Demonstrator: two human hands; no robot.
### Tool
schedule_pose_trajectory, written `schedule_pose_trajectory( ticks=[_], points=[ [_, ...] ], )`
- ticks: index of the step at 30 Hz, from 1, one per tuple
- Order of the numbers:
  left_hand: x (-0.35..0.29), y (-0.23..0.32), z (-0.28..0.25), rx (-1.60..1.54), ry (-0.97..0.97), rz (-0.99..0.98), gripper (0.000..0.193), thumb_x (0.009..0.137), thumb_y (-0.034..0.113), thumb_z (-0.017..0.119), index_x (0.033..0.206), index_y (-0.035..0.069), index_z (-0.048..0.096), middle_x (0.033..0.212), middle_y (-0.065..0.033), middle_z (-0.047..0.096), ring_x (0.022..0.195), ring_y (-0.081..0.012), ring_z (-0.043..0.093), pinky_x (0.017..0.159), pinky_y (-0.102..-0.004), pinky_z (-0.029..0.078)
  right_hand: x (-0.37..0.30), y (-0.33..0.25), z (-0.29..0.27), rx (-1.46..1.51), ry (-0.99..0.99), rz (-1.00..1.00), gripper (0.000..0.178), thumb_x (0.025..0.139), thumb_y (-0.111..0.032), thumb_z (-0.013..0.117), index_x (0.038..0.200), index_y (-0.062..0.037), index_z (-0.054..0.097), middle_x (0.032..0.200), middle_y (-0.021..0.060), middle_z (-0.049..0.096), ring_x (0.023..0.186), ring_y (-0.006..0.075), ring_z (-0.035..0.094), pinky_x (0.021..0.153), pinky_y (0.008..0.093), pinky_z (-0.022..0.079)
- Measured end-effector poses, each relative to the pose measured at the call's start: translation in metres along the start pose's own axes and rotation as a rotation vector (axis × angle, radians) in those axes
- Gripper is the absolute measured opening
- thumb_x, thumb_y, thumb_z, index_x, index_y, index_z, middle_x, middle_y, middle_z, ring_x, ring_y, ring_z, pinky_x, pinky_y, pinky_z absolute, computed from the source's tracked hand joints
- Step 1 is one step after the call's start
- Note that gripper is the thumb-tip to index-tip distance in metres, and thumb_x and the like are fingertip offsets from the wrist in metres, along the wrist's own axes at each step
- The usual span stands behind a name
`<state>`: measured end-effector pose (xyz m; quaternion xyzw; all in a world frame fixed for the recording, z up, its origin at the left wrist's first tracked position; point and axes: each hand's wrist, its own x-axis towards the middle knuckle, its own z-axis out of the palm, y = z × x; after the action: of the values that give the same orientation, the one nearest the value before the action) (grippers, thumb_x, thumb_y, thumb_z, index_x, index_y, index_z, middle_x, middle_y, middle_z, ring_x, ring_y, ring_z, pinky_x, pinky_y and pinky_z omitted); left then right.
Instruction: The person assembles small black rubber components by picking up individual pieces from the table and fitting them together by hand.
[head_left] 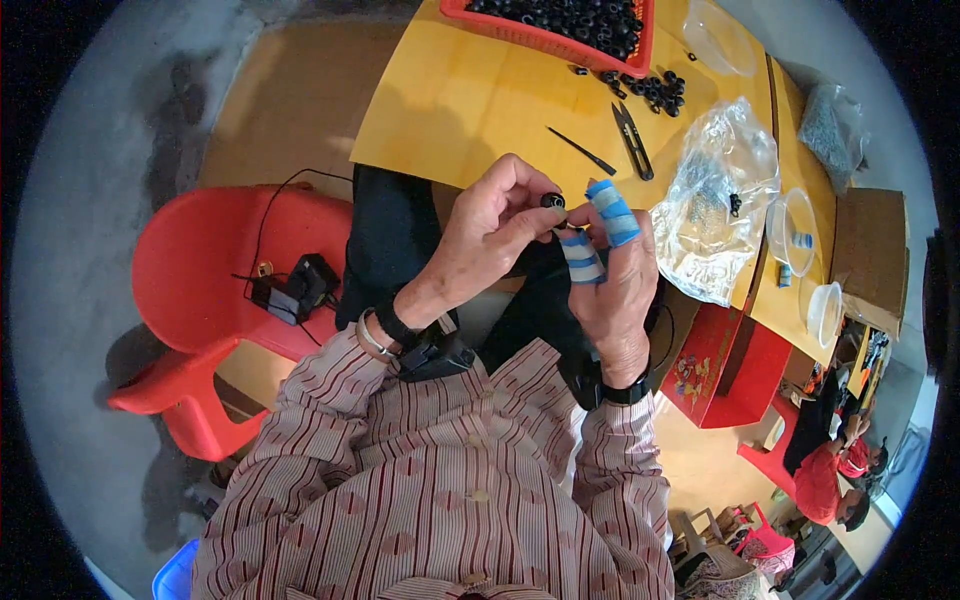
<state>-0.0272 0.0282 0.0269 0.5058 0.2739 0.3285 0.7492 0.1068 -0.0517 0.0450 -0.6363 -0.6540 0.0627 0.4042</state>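
Note:
In front of my body, close to the table's near edge, my left hand [487,235] pinches a small round black part [552,201] between thumb and fingers. My right hand [618,285] meets it from the other side, thumb and a finger wrapped in blue-and-white striped tape. Its fingertips are closed right by the black part; whatever they grip is too small to make out. Beyond the hands, a thin black pointed tool [583,151] and black thread snips [632,142] lie on the yellow table [450,110].
A red basket [545,37] full of black parts stands at the far edge, with loose black parts [655,92] beside it. To the right lie a clear plastic bag [715,200] and clear tubs [825,312]. A red chair [190,270] holding black adapters stands left.

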Motion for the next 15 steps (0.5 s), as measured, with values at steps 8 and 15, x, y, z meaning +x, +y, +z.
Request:
schedule_pose_trajectory(
  ticks=[8, 15],
  points=[
    [-0.01, 0.013, 0.006, -0.067, -0.009, -0.051, 0.018, 0.084, 0.001, 0.059, 0.098, -0.001, 0.048, 0.089, -0.0062, 0.058, 0.08, -0.0086, 0.057, 0.069, -0.0218, 0.049, -0.019, -0.006, 0.012, 0.507, 0.154, 0.286, 0.047, 0.08, 0.007, 0.059, 0.124, -0.0021, 0.046, 0.097, 0.0065, 0.057, 0.086, 0.0124, 0.055, 0.078, 0.0265, 0.046],
    [-0.014, 0.015, 0.004, 0.051, -0.059, 0.022, 0.019, 0.082, 0.0, 0.061, 0.097, -0.002, 0.05, 0.091, -0.0044, 0.058, 0.082, -0.0082, 0.056, 0.072, -0.0208, 0.047, -0.016, -0.009, -0.009, 0.641, 0.148, 0.35, 0.048, 0.079, 0.006, 0.059, 0.125, -0.0001, 0.045, 0.097, 0.0058, 0.056, 0.089, 0.0124, 0.054, 0.083, 0.0251, 0.043]
  ],
)
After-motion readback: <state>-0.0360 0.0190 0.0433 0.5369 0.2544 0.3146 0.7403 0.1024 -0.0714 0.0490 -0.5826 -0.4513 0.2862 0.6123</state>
